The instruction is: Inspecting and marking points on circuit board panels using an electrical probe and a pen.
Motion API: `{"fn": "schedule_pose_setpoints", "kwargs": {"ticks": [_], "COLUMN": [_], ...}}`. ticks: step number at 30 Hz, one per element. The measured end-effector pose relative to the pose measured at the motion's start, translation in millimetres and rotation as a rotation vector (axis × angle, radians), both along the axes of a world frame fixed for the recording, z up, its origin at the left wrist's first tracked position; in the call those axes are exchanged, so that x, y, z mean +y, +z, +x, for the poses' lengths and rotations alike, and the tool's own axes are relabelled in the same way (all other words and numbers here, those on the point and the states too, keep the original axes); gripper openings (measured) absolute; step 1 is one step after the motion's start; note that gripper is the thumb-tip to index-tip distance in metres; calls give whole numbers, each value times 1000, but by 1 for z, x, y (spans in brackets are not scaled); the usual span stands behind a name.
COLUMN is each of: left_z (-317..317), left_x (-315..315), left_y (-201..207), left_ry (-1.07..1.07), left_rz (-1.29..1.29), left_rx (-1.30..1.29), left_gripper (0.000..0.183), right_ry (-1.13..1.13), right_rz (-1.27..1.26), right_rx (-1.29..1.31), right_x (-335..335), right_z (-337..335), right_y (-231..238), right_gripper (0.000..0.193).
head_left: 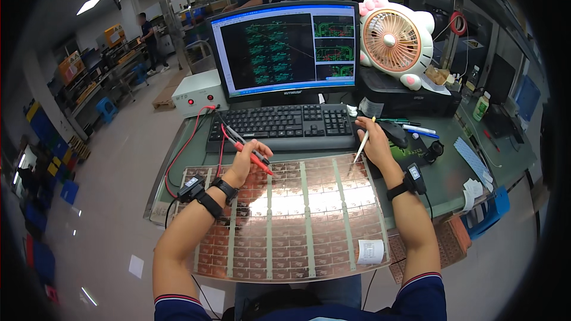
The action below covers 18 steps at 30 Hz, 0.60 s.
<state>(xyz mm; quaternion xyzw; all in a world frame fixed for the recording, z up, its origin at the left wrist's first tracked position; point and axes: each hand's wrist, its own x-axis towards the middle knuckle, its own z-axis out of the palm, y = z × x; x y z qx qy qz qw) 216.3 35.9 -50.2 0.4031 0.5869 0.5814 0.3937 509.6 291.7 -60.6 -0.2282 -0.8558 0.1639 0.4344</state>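
A green desk (443, 197) is lined at its far edge by a monitor (279, 47) and a fan (389, 40) (white, with pink trim). Its front edge is overhung by a copper-coloured panel (289, 219), which is spread below both hands. A red probe (262, 167) and a grey probe (262, 159) are gripped by the left hand's (245, 161) curled fingers. A white pen-like tool (361, 145) is pinched in the right hand (377, 144), pointed toward the panel's far right corner; whether contact is made cannot be told.
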Motion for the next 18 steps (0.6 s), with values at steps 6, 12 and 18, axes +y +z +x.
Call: {"fn": "schedule_pose_setpoints", "kwargs": {"ticks": [6, 12, 18], "left_z": [8, 11, 17], "left_x": [-7, 7, -17], "left_y": [-20, -22, -7], "left_ry": [32, 91, 162], "left_rz": [91, 169, 4], "left_rx": [-89, 7, -124], "left_gripper": [55, 56, 53], "right_ry": [34, 68, 70], "right_rz": [-26, -22, -26], "right_rx": [-10, 81, 116], "right_x": [-9, 4, 1], "right_z": [-4, 6, -14], "right_y": [2, -3, -6], "right_gripper": [33, 28, 24]}}
